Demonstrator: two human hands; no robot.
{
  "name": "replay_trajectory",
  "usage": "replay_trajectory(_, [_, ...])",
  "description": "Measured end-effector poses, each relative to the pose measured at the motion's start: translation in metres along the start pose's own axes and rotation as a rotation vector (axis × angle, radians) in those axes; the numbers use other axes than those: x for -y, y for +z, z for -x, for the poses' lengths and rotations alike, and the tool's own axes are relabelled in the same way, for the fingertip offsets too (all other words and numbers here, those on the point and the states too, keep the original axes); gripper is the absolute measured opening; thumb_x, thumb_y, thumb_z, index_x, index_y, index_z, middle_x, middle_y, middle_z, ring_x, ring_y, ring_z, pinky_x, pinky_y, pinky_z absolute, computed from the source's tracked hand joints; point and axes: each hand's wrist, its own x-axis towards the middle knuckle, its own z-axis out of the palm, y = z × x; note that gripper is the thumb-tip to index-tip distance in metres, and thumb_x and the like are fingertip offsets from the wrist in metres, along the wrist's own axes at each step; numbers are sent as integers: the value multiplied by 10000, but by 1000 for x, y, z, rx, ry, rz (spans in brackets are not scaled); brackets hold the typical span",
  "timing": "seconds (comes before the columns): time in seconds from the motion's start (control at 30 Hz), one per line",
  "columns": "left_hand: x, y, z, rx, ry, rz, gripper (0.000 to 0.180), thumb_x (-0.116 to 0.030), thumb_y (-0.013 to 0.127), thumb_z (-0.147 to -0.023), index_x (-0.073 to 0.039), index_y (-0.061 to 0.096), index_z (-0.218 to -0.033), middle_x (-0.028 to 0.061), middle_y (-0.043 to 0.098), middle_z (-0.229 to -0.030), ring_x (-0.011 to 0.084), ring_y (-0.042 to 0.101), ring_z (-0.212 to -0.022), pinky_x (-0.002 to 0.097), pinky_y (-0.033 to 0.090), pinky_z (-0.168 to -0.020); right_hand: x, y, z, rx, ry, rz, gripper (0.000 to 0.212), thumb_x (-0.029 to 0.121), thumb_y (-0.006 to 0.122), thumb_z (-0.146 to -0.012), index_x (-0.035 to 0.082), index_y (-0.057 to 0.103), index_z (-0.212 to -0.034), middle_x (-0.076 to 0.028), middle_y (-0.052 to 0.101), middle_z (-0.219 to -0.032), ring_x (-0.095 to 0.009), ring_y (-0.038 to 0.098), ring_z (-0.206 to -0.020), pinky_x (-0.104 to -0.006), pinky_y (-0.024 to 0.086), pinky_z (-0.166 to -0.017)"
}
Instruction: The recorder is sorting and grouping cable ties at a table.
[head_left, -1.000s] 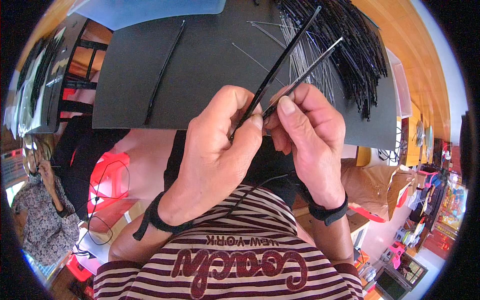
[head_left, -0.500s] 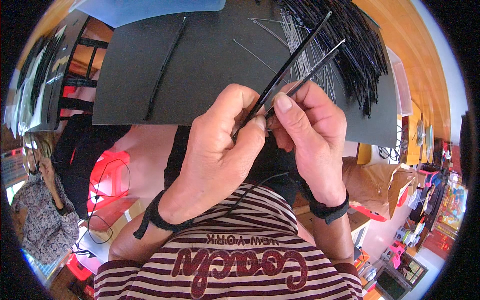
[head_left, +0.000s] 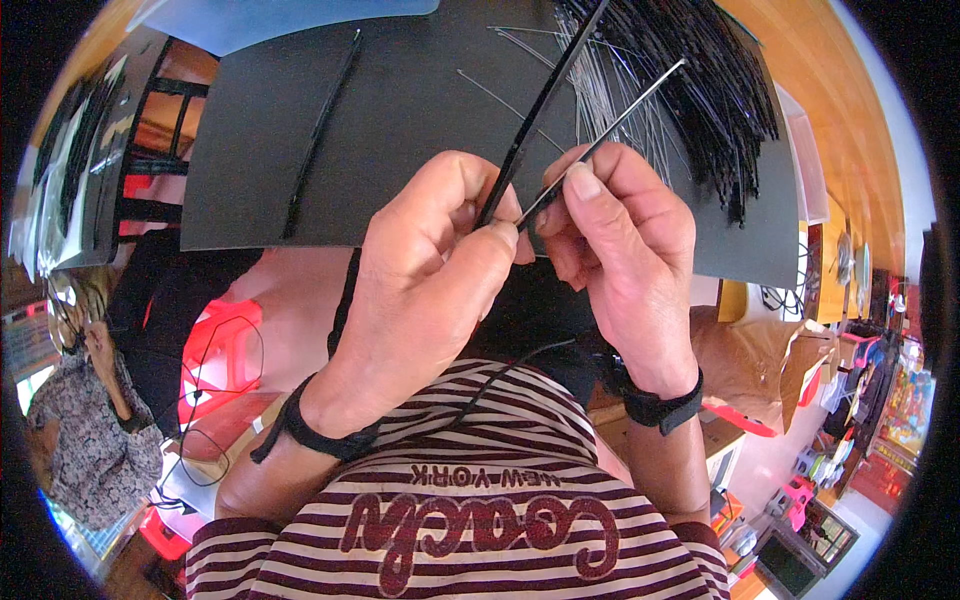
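Observation:
My left hand (head_left: 425,270) pinches a long, thin black strip (head_left: 551,90) between thumb and forefinger; the strip slants up and away past the top of the view. In my right hand (head_left: 635,240), thumb and fingers are closed on a thin metal rod (head_left: 640,104) with a small tip at its far end. The rod's lower end reaches my left fingertips, where a short dark piece shows; how they join is hidden. Both hands are just above the near edge of a dark table (head_left: 410,150).
A heap of black strips (head_left: 690,80) lies at the far right of the table, beside several loose metal rods (head_left: 598,100). One black strip (head_left: 325,130) lies apart on the left. A blue tray (head_left: 290,15) is at the back. Another person (head_left: 95,440) sits at far left.
The black length beside the metal rod in my right hand no longer shows along it, leaving the rod bare. My left hand's strip has tilted more upright and shifted up.

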Motion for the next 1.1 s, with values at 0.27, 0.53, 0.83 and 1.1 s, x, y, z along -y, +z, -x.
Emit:
replay_trajectory(0.27, [-4, 3, -5, 10, 1, -17, 81, -74, 482, -883, 0, 477, -913, 34, 535, -693, 36, 437, -477, 179, 333, -410, 2, -3, -1, 83, -27, 15, 154, 144, 486, -939, 11, 503, -864, -31, 566, -682, -28, 451, -487, -178, 368, -417])
replay_trajectory(0.53, [0, 4, -4, -32, -10, 56, 113, -126, 498, -898, -19, 507, -935, 54, 540, -727, 64, 435, -473, 181, 313, -373, -3, -4, -3, 55, -21, -5, 155, 150, 481, -939, 13, 507, -872, -30, 574, -684, -25, 441, -489, -172, 364, -423])
replay_trajectory(0.83, [8, 2, -7, -38, 39, 0, 104, -124, 522, -882, -25, 508, -912, 50, 550, -729, 44, 405, -449, 176, 273, -374, -3, -2, -4, 41, 11, 16, 135, 135, 474, -936, 13, 510, -891, -18, 570, -695, -24, 445, -523, -169, 368, -443])
replay_trajectory(1.1, [1, 6, -7, -63, -21, -15, 43, -35, 513, -864, 2, 499, -879, -4, 526, -675, 14, 443, -558, 173, 344, -483, -2, -5, -3, 53, 12, -15, 131, 131, 479, -934, 11, 513, -891, -8, 558, -691, -24, 450, -535, -172, 374, -453])
